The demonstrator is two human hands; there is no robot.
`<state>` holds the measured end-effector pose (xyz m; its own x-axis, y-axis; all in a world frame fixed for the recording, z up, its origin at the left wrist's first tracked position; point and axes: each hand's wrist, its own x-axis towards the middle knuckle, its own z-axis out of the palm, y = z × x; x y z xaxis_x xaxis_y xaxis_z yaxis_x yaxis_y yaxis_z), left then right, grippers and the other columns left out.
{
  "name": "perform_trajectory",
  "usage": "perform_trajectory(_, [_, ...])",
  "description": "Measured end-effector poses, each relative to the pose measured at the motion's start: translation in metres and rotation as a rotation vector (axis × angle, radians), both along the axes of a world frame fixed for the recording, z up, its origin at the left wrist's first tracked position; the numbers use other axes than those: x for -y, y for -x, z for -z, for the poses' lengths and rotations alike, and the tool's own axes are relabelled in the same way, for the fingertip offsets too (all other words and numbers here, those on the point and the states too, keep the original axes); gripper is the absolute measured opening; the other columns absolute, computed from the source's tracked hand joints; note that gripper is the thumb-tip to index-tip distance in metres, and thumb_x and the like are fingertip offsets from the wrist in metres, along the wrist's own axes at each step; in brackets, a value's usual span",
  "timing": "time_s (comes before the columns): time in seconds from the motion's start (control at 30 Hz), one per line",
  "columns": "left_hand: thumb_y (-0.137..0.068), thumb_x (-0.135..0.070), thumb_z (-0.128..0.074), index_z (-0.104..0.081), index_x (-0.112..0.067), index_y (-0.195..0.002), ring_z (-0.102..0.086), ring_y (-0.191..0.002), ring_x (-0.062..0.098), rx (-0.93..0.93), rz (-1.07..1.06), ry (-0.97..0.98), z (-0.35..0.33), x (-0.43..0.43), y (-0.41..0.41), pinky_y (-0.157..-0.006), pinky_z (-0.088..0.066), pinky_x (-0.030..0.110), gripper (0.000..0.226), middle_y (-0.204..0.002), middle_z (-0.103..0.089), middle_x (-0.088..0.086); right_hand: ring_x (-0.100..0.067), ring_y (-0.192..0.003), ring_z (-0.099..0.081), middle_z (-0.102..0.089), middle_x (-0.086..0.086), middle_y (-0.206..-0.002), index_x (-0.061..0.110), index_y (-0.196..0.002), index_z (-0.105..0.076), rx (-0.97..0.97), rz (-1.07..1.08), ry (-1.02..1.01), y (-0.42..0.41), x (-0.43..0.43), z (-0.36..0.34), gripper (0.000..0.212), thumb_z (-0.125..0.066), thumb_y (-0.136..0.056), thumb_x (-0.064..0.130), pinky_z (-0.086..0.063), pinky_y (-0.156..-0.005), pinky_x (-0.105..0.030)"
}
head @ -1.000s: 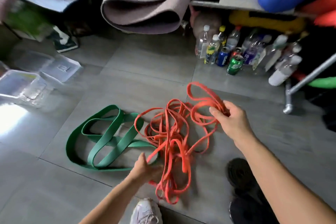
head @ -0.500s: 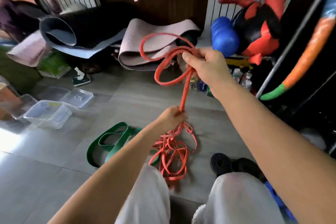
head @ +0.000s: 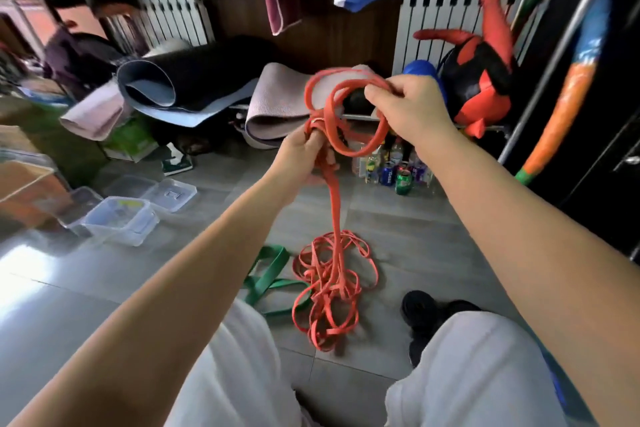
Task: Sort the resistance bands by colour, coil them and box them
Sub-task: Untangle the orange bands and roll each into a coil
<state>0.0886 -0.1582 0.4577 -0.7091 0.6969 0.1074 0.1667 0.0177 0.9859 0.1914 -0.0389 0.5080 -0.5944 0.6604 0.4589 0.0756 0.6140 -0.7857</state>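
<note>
Right hand (head: 408, 107) raised at chest height, thumb and fingers pinched on the top of the orange bands (head: 346, 114). Two or three loops fan out from that grip. Left hand (head: 304, 156) just below and beside it, fingers curled round the spot where the same loops bunch together. From my left fist a flat doubled strand hangs straight down to the floor (head: 433, 236), where the rest of the orange lies in a loose tangle between my knees. It is too knotted to count how many bands it holds. One green band (head: 270, 274), wider than the orange ones, lies flat on the tiles, touching the left edge of that tangle and partly hidden by my left forearm. A pair of black shoes (head: 426, 315) sits on the floor right of the pile. Clear plastic boxes (head: 121, 218) are well off to the left — three I can make out, the nearest with a yellowish label I cannot read, and one flat lid with a raised mark, illegible. Beyond my hands a cluster of drinks stands on the floor: two cans (head: 402, 180), one green and one blue, the lettering too blurred to give a brand, and several bottles (head: 372, 163) I cannot count. Two rolled mats (head: 277, 107) lie behind — one dark, one greyish-mauve — under a white radiator (head: 446, 7).
</note>
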Motion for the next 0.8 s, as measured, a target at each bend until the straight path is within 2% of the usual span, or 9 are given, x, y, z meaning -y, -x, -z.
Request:
perform_trajectory(0.1, [-0.100,-0.016,-0.036,-0.054,-0.014,-0.087,-0.063,-0.063,0.019,-0.062,0.025,0.060,-0.001,0.011,-0.012,-0.068,-0.058,0.043,0.022,-0.063,-0.059,0.002,-0.019,-0.061,-0.054,-0.061,-0.012,-0.064,0.012,-0.066,-0.065,0.006,0.019,0.055,-0.005,0.004,0.006,0.026,-0.059,-0.086,0.028,-0.052,-0.064,-0.041])
perform_trajectory(0.2, [-0.100,-0.020,-0.038,-0.054,-0.016,-0.084,-0.060,-0.059,0.019,0.036,0.020,-0.012,0.000,0.020,-0.019,-0.071,-0.056,0.048,0.023,-0.055,-0.056,-0.002,-0.015,-0.056,-0.051,-0.056,0.001,-0.056,0.020,-0.059,-0.060,0.024,0.019,0.081,-0.009,0.007,0.016,0.027,-0.060,-0.085,0.029,-0.051,-0.064,-0.040])
perform_trajectory(0.3, [-0.100,-0.020,-0.036,-0.052,-0.015,-0.075,-0.055,-0.051,0.017,0.031,0.024,-0.092,-0.014,0.022,-0.023,-0.062,-0.051,0.037,0.029,-0.052,-0.052,-0.001,-0.013,-0.054,-0.048,-0.056,-0.001,-0.057,0.011,-0.067,-0.065,0.039,0.004,0.093,-0.014,0.012,0.024,0.026,-0.060,-0.087,0.028,-0.045,-0.061,-0.037])
perform_trajectory(0.37, [-0.098,-0.018,-0.037,-0.052,-0.013,-0.078,-0.055,-0.050,0.017,-0.019,0.018,-0.094,-0.027,0.020,-0.024,-0.059,-0.052,0.035,0.026,-0.053,-0.052,-0.001,-0.015,-0.055,-0.049,-0.057,-0.004,-0.059,0.004,-0.073,-0.066,0.047,0.010,0.083,-0.014,0.016,0.028,0.029,-0.058,-0.089,0.027,-0.044,-0.061,-0.036])
perform_trajectory(0.47, [-0.096,-0.012,-0.039,-0.054,-0.009,-0.086,-0.058,-0.056,0.021,-0.111,0.007,0.025,-0.026,0.016,-0.021,-0.060,-0.056,0.037,0.018,-0.065,-0.056,0.008,-0.014,-0.051,-0.048,-0.056,-0.001,-0.058,0.006,-0.074,-0.066,0.078,0.035,0.175,-0.013,0.020,0.038,0.031,-0.055,-0.091,0.030,-0.042,-0.059,-0.033])
perform_trajectory(0.57, [-0.090,0.001,-0.040,-0.055,-0.003,-0.083,-0.052,-0.051,0.019,-0.217,-0.044,0.154,0.001,0.013,-0.002,-0.055,-0.046,0.030,0.016,-0.061,-0.051,0.007,-0.014,-0.052,-0.050,-0.055,0.002,-0.056,0.014,-0.064,-0.062,0.117,0.066,0.253,-0.013,0.017,0.058,0.029,-0.055,-0.089,0.029,-0.045,-0.062,-0.034])
perform_trajectory(0.67, [-0.084,0.001,-0.044,-0.063,0.003,-0.093,-0.050,-0.060,0.020,-0.355,-0.082,0.353,0.030,0.009,0.025,-0.059,-0.044,0.029,0.021,-0.072,-0.056,0.010,-0.020,-0.060,-0.054,-0.056,-0.003,-0.061,0.018,-0.059,-0.054,0.114,0.102,0.289,-0.015,0.007,0.071,0.032,-0.056,-0.089,0.028,-0.047,-0.064,-0.038])
perform_trajectory(0.73, [-0.082,0.001,-0.046,-0.063,0.004,-0.096,-0.051,-0.068,0.023,-0.356,-0.102,0.398,0.047,0.003,0.040,-0.063,-0.044,0.032,0.022,-0.075,-0.055,0.012,-0.023,-0.063,-0.056,-0.060,-0.010,-0.071,0.017,-0.063,-0.053,0.094,0.093,0.327,-0.010,-0.003,0.080,0.030,-0.055,-0.091,0.027,-0.052,-0.065,-0.040])
perform_trajectory(0.8, [-0.081,0.001,-0.046,-0.064,-0.001,-0.089,-0.050,-0.066,0.024,-0.288,-0.137,0.382,0.063,-0.009,0.053,-0.063,-0.046,0.035,0.020,-0.067,-0.053,0.009,-0.019,-0.058,-0.057,-0.062,-0.009,-0.074,0.017,-0.067,-0.054,0.102,0.057,0.354,0.000,-0.014,0.091,0.027,-0.053,-0.092,0.026,-0.053,-0.063,-0.037])
